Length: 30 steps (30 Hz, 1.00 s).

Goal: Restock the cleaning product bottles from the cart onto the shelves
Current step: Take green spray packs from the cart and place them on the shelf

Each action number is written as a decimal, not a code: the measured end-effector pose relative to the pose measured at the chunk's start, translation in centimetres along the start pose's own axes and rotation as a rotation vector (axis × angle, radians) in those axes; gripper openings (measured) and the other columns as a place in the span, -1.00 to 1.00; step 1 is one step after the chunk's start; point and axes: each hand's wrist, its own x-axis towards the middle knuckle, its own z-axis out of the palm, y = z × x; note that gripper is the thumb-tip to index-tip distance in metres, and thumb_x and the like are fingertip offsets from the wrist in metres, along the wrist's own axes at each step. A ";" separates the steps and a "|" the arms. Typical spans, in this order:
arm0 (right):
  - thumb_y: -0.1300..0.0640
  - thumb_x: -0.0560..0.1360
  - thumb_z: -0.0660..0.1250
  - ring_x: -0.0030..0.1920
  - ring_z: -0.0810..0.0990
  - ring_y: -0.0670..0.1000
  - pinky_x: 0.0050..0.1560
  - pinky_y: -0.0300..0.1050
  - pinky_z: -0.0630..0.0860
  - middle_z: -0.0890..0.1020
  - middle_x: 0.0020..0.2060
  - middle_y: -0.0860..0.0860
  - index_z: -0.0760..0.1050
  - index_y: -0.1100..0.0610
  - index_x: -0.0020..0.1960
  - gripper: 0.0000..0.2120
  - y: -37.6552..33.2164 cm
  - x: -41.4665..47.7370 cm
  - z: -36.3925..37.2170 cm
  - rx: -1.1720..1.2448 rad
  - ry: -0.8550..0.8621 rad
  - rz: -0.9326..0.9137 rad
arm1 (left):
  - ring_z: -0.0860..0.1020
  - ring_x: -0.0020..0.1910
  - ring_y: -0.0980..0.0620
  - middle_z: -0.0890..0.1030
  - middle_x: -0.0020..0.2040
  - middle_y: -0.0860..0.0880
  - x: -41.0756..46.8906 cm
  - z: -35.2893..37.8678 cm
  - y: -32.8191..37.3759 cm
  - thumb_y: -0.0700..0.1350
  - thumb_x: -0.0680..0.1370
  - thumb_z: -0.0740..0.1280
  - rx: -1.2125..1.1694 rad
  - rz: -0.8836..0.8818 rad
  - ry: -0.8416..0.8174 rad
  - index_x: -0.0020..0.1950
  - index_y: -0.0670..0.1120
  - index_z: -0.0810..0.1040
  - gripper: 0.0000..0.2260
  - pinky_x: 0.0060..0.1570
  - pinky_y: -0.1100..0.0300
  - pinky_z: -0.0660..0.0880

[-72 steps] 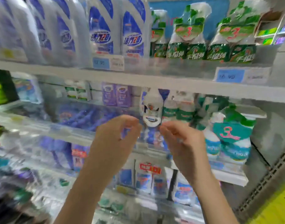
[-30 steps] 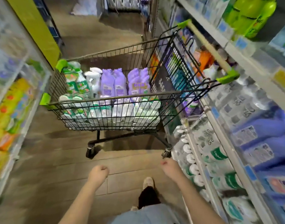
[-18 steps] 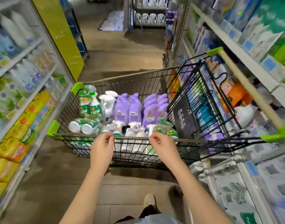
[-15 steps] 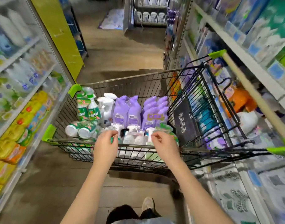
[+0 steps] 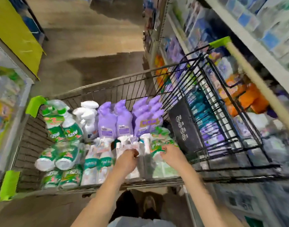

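The wire cart (image 5: pixel 117 89) stands in the aisle below me, full of cleaning bottles. Green-labelled spray bottles (image 5: pixel 63 126) stand at its left, purple bottles (image 5: pixel 116 122) at the back, and white spray bottles (image 5: pixel 98 163) lie along the near side. My left hand (image 5: pixel 126 161) is inside the cart, its fingers curled round the head of a white spray bottle (image 5: pixel 129 144). My right hand (image 5: pixel 172 155) curls its fingers on the green-labelled spray pack (image 5: pixel 158 143) beside it. The picture is blurred by motion.
Stocked shelves (image 5: pixel 248 46) run along the right, close against the cart's handle (image 5: pixel 258 82). More shelves (image 5: pixel 8 95) with a yellow-green end panel (image 5: pixel 14 35) line the left. Wooden floor (image 5: pixel 91 46) stretches beyond the cart. My shoe (image 5: pixel 149 205) shows below.
I turned from the shelf to the cart and stepped up to it. Both hands went from above the near rim down into the cart onto the spray bottles.
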 end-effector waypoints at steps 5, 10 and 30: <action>-0.03 0.53 0.29 0.18 0.54 0.19 0.07 -0.05 0.45 0.56 0.18 0.21 0.46 0.21 0.23 -0.60 2.3 4.8 0.1 -0.104 -0.035 0.187 | 0.52 0.11 -0.07 0.58 0.07 -0.21 5.1 1.5 1.2 -0.22 0.58 0.22 -0.145 -0.066 -0.231 -0.05 -0.20 0.54 -0.88 -0.03 0.27 0.37; -0.17 0.50 0.25 0.27 0.44 0.22 0.24 0.02 0.43 0.45 0.28 0.21 0.36 0.20 0.35 -0.43 4.6 8.9 1.6 -0.179 -0.137 0.281 | 0.52 0.18 -0.12 0.57 0.18 -0.17 9.7 4.0 2.5 -0.06 0.59 0.24 -0.250 -0.232 -0.340 0.20 -0.21 0.52 -0.72 0.06 0.19 0.41; 0.10 0.50 0.25 0.27 0.43 0.23 0.22 -0.03 0.37 0.46 0.22 0.22 0.33 0.22 0.30 -0.60 4.7 13.2 1.4 -0.021 0.053 0.281 | 0.61 0.00 0.06 0.69 -0.04 -0.03 14.0 8.2 2.9 -0.07 0.19 0.60 -0.502 -0.268 -0.440 0.03 -0.10 0.67 -0.57 0.05 0.17 0.50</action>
